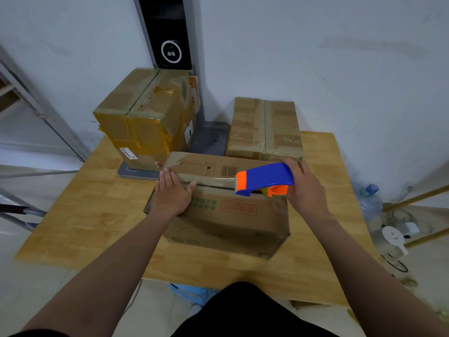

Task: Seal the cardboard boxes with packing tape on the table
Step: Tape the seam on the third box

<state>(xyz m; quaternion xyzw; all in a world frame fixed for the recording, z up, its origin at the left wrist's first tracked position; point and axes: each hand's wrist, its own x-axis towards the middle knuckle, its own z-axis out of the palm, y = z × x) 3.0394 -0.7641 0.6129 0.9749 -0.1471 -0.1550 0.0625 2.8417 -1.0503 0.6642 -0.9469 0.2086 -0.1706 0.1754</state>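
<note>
A brown cardboard box [226, 215] with printed labels lies in the middle of the wooden table [85, 215]. Its two top flaps meet along a dark seam. My left hand [172, 193] lies flat on the left end of the box top, fingers straight, pressing down by the seam. My right hand [306, 188] grips a blue and orange tape dispenser [264, 178] at the right end of the seam, its orange tip pointing left over the seam.
Two taped cardboard boxes stand at the back: a tall one [145, 117] on a grey scale base at the left, a lower one [264, 130] at the right. A black screen on a post [170, 32] rises behind. A water bottle [369, 203] and cables lie on the floor right.
</note>
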